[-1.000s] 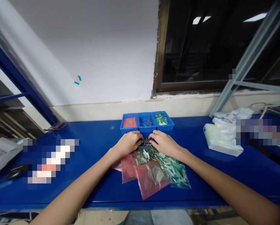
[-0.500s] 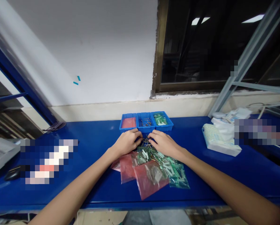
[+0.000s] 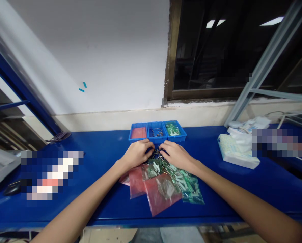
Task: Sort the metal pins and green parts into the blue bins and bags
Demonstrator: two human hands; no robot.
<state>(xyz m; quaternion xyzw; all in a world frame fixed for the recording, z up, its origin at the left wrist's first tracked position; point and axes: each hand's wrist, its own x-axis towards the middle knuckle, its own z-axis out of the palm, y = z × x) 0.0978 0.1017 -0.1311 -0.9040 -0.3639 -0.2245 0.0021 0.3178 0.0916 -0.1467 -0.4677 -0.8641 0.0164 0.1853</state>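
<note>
My left hand [image 3: 138, 152] and my right hand [image 3: 177, 154] face each other over a heap of loose screws [image 3: 157, 154], brassy and dark. The fingers of both are curled in, the tips at the heap's edges; what lies between them is too small to make out. Under and in front of my hands are clear bags with green contents and pale strips [image 3: 183, 184], a small bag of pale pieces [image 3: 154, 167] and red bags [image 3: 163, 199]. My right wrist is over the green bags; my left wrist is beside the red ones.
Behind my hands three joined blue bins hold a red packet [image 3: 138, 133], some screws [image 3: 158, 132] and green bags [image 3: 172, 129]. A tissue pack [image 3: 238, 155] lies on the right of the blue table [image 3: 102, 206]. At the left are a black object [image 3: 12, 188] and papers.
Both hands stay in nearly the same place, with the fingers shifting only slightly at the screws. The bags and bins have not moved.
</note>
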